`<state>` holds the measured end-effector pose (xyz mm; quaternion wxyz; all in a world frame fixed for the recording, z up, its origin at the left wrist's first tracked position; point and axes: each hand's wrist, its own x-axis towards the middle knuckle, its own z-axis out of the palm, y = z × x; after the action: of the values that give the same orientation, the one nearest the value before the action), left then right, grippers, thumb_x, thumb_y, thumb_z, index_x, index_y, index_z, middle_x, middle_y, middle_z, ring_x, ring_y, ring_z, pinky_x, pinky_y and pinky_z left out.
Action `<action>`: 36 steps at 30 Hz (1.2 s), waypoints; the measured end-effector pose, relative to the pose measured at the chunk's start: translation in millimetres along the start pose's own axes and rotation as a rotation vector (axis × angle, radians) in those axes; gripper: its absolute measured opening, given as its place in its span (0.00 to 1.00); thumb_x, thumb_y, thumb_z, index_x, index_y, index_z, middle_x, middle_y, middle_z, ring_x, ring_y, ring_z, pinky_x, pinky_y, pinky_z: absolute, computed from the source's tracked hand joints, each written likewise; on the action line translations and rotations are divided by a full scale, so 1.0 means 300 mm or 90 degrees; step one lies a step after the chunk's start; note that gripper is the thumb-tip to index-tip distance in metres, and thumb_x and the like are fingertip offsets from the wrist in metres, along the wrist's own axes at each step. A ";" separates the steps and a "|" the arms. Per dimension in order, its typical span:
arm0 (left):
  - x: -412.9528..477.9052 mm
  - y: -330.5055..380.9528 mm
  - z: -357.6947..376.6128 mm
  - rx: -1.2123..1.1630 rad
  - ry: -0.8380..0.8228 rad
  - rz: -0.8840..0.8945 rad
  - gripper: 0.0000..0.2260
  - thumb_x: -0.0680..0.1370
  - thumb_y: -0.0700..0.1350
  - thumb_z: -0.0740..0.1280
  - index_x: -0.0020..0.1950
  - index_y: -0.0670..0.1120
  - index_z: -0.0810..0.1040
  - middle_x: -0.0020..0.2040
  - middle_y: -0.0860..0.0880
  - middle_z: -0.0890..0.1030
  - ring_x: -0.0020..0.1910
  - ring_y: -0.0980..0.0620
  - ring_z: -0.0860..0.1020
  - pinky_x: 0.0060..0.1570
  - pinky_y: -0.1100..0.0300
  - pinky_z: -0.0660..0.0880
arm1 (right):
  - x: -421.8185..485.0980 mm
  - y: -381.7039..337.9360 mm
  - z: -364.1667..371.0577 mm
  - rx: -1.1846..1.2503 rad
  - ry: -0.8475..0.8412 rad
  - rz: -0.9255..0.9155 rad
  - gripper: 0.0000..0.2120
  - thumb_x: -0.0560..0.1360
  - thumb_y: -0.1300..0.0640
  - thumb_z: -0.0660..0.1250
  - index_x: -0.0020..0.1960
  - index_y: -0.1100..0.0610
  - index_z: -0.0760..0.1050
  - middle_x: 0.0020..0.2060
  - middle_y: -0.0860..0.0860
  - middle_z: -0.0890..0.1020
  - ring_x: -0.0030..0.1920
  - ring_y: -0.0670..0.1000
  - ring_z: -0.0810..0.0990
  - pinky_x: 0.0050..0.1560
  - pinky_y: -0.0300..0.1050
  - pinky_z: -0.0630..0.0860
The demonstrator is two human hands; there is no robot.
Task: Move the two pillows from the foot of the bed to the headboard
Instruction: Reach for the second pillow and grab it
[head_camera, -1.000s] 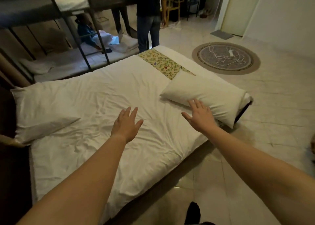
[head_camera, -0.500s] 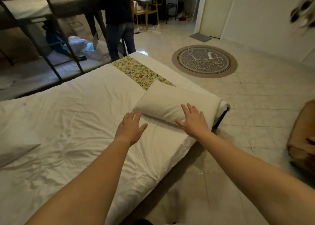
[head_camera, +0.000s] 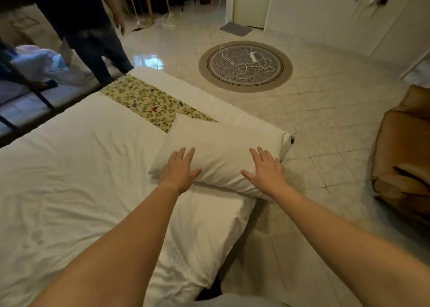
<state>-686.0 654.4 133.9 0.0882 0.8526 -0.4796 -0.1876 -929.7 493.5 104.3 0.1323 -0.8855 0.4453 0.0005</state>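
Observation:
A white pillow (head_camera: 223,153) lies across the foot corner of the bed (head_camera: 76,167), partly over a floral runner (head_camera: 151,99). My left hand (head_camera: 180,170) rests flat on the pillow's near left end, fingers spread. My right hand (head_camera: 266,172) lies flat on its near right end by the mattress corner, fingers also spread. Neither hand has closed around the pillow. The second pillow and the headboard are out of view.
A person in dark trousers (head_camera: 93,39) stands at the far side of the bed's foot. A round rug (head_camera: 245,65) with a white cable lies on the tiled floor. A brown seat (head_camera: 404,157) sits at right. A bunk frame (head_camera: 25,90) is at left.
My view swung right toward the foot, so the pillow at the head left the view. Both hands reached forward and came down onto the remaining pillow's near edge.

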 end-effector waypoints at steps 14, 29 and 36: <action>0.635 -0.063 0.075 0.066 -0.125 -0.001 0.38 0.81 0.60 0.67 0.85 0.55 0.51 0.86 0.48 0.53 0.84 0.43 0.52 0.80 0.46 0.58 | 0.548 0.114 0.188 0.039 -0.088 0.061 0.41 0.76 0.34 0.61 0.80 0.48 0.45 0.80 0.51 0.50 0.78 0.55 0.48 0.76 0.59 0.50; 1.162 -0.143 0.317 0.094 -0.207 -0.047 0.46 0.75 0.59 0.75 0.85 0.55 0.51 0.86 0.47 0.52 0.84 0.41 0.52 0.82 0.47 0.56 | 1.020 0.258 0.506 0.010 -0.241 0.010 0.50 0.73 0.36 0.68 0.80 0.48 0.38 0.80 0.51 0.44 0.78 0.55 0.43 0.76 0.57 0.43; 1.303 -0.178 0.404 0.148 -0.214 0.009 0.50 0.73 0.60 0.77 0.85 0.52 0.50 0.86 0.45 0.52 0.83 0.39 0.53 0.82 0.45 0.56 | 1.097 0.306 0.597 0.023 -0.251 0.016 0.52 0.71 0.34 0.68 0.80 0.49 0.38 0.80 0.51 0.46 0.78 0.54 0.45 0.77 0.56 0.45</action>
<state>-509.6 353.2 -86.6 -0.0909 0.8103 -0.5120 -0.2703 -782.5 223.9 -129.1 0.2326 -0.8601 0.4220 0.1677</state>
